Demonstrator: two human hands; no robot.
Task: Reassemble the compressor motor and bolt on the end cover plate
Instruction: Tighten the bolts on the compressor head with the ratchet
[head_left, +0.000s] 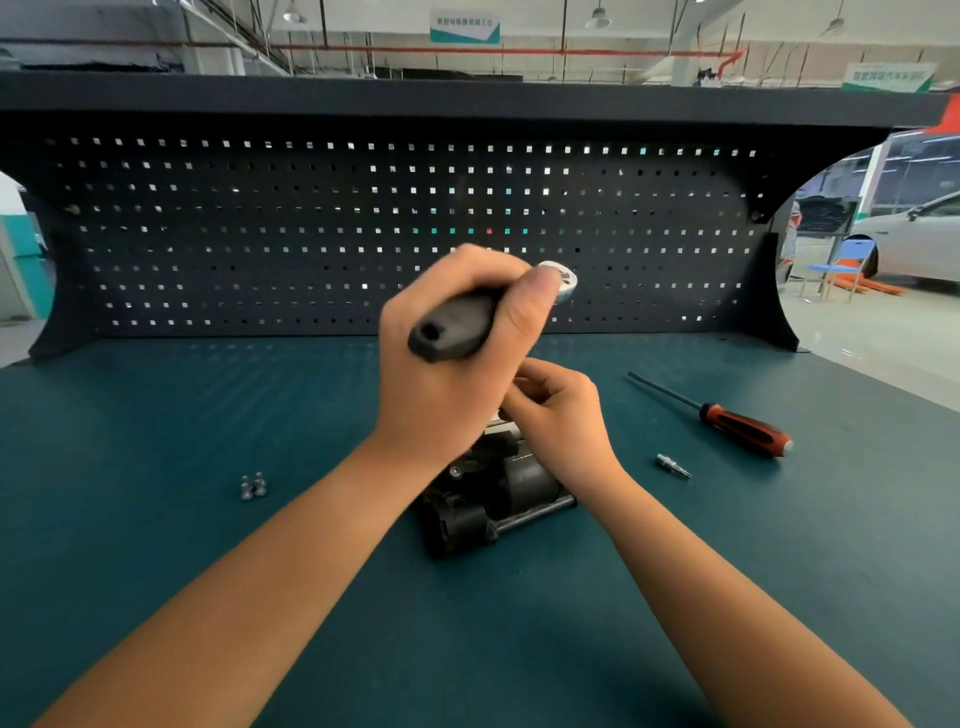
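The left hand (447, 374), fingers clamped on a ratchet (454, 327), hovered over the motor (498, 493) lying on the worktop (208, 571) while the right hand (561, 415) curled at its top, grip unclear; 2 bolts (253, 486) lay loose, so the bolting looked unfinished.

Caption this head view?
Left hand grips a black-handled ratchet over the black compressor motor; right hand at its far end.

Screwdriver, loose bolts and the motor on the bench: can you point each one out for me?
screwdriver (748, 431), head view, on its red-and-black handle.
loose bolts (260, 484), head view, on the right bolt of the pair.
motor (524, 480), head view, on its dark round body.
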